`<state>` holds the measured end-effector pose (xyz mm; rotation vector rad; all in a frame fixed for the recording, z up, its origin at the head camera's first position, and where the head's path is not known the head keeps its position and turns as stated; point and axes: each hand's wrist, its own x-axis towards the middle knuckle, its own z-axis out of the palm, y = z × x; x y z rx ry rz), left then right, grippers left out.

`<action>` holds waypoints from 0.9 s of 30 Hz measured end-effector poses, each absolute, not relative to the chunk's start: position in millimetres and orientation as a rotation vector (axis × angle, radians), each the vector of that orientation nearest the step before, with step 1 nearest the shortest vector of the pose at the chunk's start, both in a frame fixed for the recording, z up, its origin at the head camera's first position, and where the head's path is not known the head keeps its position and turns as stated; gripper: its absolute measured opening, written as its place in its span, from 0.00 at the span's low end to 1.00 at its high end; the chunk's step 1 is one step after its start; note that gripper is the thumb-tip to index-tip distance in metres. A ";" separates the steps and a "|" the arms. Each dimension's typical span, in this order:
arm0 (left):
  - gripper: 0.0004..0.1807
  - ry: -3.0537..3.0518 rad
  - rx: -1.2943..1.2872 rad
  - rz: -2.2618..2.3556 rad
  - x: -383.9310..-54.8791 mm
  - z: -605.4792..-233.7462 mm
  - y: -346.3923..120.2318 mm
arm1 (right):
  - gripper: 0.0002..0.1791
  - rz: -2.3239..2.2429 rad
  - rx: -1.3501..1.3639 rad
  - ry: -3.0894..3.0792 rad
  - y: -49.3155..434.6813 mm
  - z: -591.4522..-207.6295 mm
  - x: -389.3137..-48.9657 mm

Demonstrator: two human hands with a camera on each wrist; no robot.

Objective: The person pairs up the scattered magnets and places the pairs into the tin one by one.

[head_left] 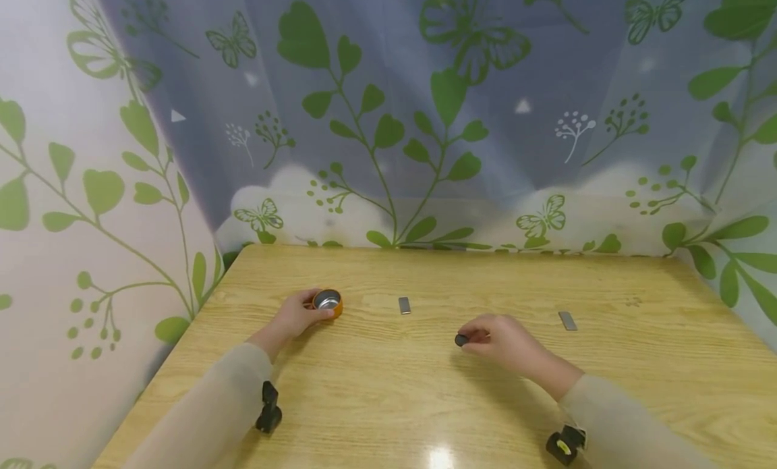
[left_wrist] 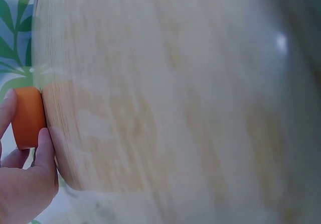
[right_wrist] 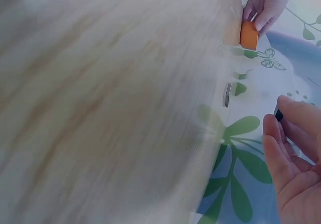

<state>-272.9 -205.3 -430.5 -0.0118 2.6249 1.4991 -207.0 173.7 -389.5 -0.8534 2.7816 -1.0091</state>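
left hand (head_left: pixel 296 316) has its fingers round the cup (left_wrist: pixel 28 117) on the desk (head_left: pixel 364 395); right of the cup, right hand (head_left: pixel 502 342) pinches a disc (head_left: pixel 461 340); positioning it seems the step, the next move needing a steady pinch

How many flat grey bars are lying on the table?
2: one grey bar lies between the left hand and the right hand, another grey bar right of the right hand.
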 end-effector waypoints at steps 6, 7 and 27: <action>0.34 2.631 -0.010 1.499 -271.4 -430.8 -205.0 | 0.11 -1.026 -0.891 2.776 159.1 -394.7 -214.5; 0.34 2.634 -0.010 1.494 -270.8 -430.4 -204.9 | 0.11 -1.023 -0.886 2.775 155.9 -395.4 -215.5; 0.36 2.617 -0.024 1.501 -269.4 -429.0 -205.1 | 0.11 -1.013 -0.979 2.728 104.8 -394.0 -236.3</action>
